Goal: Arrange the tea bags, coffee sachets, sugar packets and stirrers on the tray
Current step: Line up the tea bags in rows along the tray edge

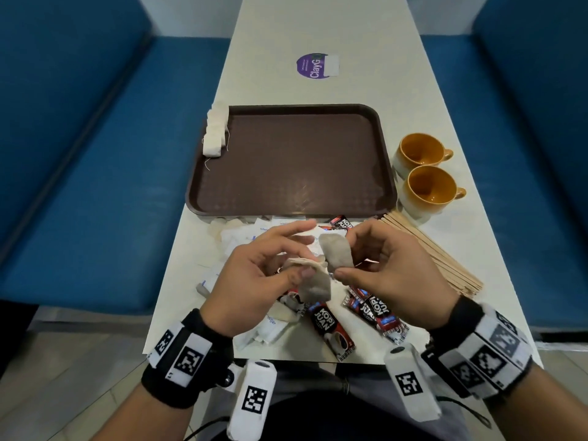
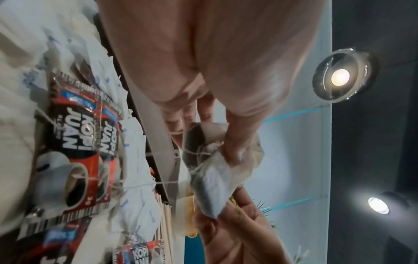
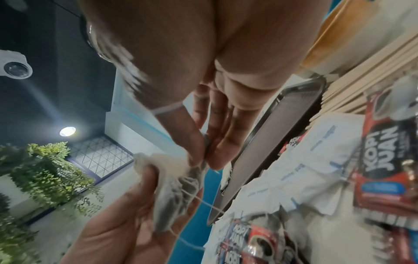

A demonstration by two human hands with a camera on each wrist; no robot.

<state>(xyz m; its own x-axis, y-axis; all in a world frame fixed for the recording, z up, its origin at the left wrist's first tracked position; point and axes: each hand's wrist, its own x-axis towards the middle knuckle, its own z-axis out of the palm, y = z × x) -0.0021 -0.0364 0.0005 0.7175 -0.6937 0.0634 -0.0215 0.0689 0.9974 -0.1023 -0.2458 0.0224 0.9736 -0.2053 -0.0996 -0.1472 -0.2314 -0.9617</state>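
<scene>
Head view: red sachets (image 1: pixel 327 326) reading "KOPI JUAN" lie scattered on the near surface (image 1: pixel 359 100), a purple "ClayG" sticker (image 1: pixel 313 66) far off. Left hand (image 1: pixel 254 278) pinches one tea bag (image 1: pixel 315 286), right hand (image 1: pixel 391 275) pinches another (image 1: pixel 337 256), strings tangled between. Tray (image 1: pixel 292 205) wide open, four bags (image 1: pixel 214 135) lining its left rim.

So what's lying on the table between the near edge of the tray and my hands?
In the head view, white sugar packets and a coffee sachet lie between the tray and your hands.
</scene>
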